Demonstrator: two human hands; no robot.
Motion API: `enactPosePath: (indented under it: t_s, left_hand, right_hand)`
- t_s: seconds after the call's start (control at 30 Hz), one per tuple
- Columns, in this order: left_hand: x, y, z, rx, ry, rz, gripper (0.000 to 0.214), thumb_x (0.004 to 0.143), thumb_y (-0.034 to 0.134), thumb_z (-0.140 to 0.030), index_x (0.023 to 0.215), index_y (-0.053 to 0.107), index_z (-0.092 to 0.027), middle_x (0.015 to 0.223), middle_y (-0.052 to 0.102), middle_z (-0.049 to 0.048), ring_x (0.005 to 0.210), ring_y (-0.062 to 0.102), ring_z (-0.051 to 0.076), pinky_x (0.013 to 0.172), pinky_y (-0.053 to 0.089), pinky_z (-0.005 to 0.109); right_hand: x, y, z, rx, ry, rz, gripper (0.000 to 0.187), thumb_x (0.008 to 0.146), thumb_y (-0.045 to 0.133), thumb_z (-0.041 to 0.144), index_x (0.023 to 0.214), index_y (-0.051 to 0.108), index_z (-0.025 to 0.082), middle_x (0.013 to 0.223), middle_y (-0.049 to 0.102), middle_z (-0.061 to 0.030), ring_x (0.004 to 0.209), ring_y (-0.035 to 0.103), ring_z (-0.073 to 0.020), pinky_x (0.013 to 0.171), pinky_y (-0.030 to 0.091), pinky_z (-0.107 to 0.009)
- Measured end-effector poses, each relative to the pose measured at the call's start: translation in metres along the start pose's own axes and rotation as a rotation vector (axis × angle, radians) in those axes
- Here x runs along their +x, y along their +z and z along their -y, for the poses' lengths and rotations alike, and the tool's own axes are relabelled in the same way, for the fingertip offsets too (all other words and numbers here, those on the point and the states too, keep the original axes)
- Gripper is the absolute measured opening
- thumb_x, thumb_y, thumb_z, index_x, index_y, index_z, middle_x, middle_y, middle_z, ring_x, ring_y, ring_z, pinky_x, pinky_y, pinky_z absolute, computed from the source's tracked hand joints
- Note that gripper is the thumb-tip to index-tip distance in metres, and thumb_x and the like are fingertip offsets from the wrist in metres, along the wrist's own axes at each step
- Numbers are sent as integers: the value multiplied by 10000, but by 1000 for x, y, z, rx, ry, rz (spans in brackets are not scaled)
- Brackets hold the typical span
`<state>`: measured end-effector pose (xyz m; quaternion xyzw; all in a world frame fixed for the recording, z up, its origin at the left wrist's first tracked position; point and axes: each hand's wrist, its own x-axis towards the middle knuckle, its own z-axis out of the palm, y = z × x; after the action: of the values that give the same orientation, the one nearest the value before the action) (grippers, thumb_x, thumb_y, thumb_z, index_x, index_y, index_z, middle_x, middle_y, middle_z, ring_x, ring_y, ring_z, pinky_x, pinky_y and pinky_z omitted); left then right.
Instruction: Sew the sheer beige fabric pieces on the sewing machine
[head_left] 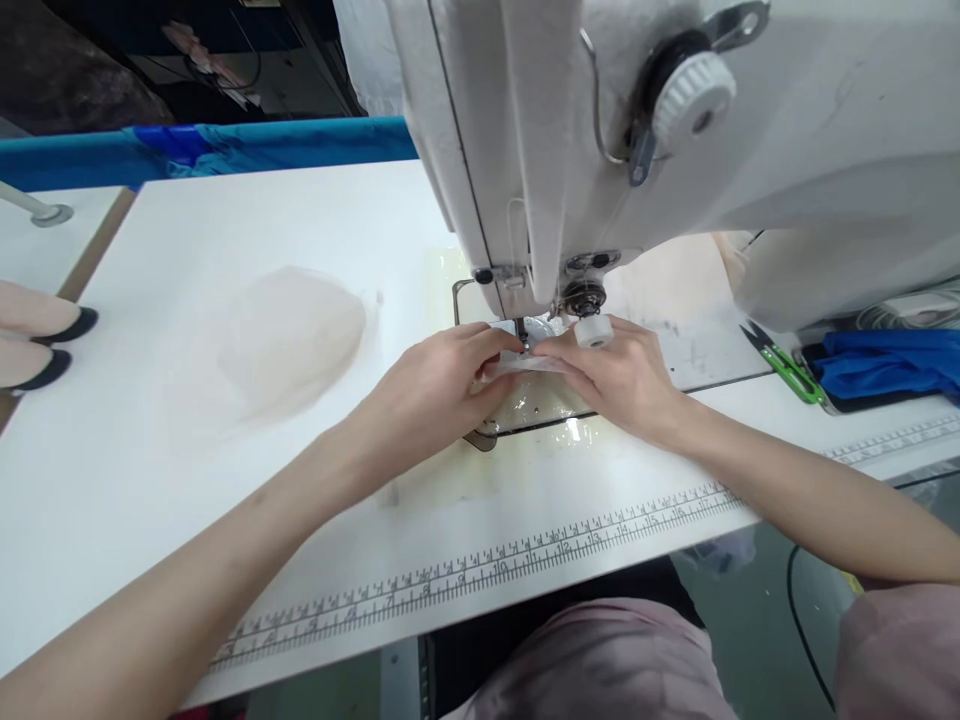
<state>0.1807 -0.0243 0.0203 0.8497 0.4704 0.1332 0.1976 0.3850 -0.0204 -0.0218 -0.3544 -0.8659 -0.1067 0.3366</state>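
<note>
A white sewing machine (675, 150) stands on a white table (225, 220). Under its presser foot (523, 335) lies a small piece of pale sheer fabric (525, 366). My left hand (439, 385) pinches this fabric just left of the foot, fingers closed on it. My right hand (622, 375) presses on the same piece from the right, fingers curled over it next to a small white roller (594, 333). Both hands meet at the needle plate (540, 405).
A heap of pale sheer fabric (289, 340) lies on the table to the left. Green thread snips (784, 365) and blue cloth (889, 365) sit at the right. A ruler strip (480, 572) runs along the front edge. Two dark-tipped shoe forms (45, 340) lie at far left.
</note>
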Motion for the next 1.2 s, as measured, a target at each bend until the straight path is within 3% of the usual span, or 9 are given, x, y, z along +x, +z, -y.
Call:
enactPosePath:
  t_s: [0.17, 0.37, 0.47, 0.57, 0.67, 0.77, 0.87, 0.97, 1.2]
  left_hand:
    - [11, 0, 11, -104, 45, 6, 275, 866, 450, -199, 957, 710, -218, 814, 590, 14, 635, 530, 119, 553, 402, 243]
    - [13, -3, 18, -198, 57, 64, 376, 924, 441, -393, 723, 692, -200, 746, 556, 19, 633, 518, 124, 561, 403, 260]
    - [9, -1, 18, -170, 105, 50, 414, 938, 421, -376, 682, 683, -182, 731, 539, 27, 608, 503, 118, 545, 409, 265]
    - [0, 8, 15, -9, 261, -47, 365, 947, 421, -298, 761, 710, -174, 752, 540, 44, 652, 508, 136, 592, 446, 281]
    - [-14, 20, 8, 315, 436, -250, 244, 928, 487, -244, 900, 722, -184, 792, 609, 65, 742, 537, 187, 692, 464, 346]
    - [-26, 28, 0, 602, 490, -377, 204, 874, 580, -169, 1048, 685, -178, 997, 702, 67, 874, 595, 220, 794, 449, 386]
    - [-34, 30, -6, 691, 459, -359, 273, 867, 579, -112, 1130, 643, -151, 1167, 686, 72, 1069, 605, 231, 873, 432, 388]
    - [-37, 31, -6, 678, 433, -315, 285, 885, 551, -99, 1156, 624, -147, 1177, 683, 74, 1189, 569, 238, 927, 421, 398]
    - [-33, 30, -1, 634, 398, -305, 274, 923, 500, -117, 1165, 607, -189, 1164, 688, 62, 1207, 570, 225, 929, 434, 411]
  right_hand:
    - [1, 2, -2, -57, 43, 3, 270, 967, 467, 233, 848, 708, 211, 605, 656, 22, 563, 553, -109, 594, 426, -234]
    - [-1, 3, -3, -57, 29, 8, 281, 977, 451, 228, 879, 713, 194, 511, 585, 41, 496, 505, -99, 572, 404, -247]
    - [-2, 0, -1, -4, 22, 13, 235, 946, 493, 180, 851, 708, 193, 565, 635, 39, 551, 567, -100, 593, 413, -247]
    - [-4, -6, 3, 57, -3, 66, 185, 898, 540, 145, 829, 700, 205, 702, 709, 44, 652, 630, -105, 647, 446, -249]
    - [-6, -11, 8, 66, -76, 121, 186, 866, 544, 119, 802, 699, 199, 891, 747, 28, 824, 675, -132, 715, 483, -266]
    - [-7, -13, 10, 13, -145, 125, 233, 860, 513, 73, 788, 696, 197, 931, 753, 31, 913, 682, -142, 820, 498, -292]
    - [-7, -13, 11, -26, -171, 135, 256, 871, 497, 60, 789, 693, 204, 950, 752, 39, 911, 682, -127, 900, 487, -302]
    - [-7, -13, 11, -40, -174, 135, 264, 883, 493, 59, 791, 694, 204, 954, 751, 45, 897, 680, -114, 931, 477, -292]
    - [-9, -9, 8, -42, -172, 99, 283, 870, 497, 26, 797, 700, 210, 938, 753, 38, 857, 676, -115, 891, 492, -294]
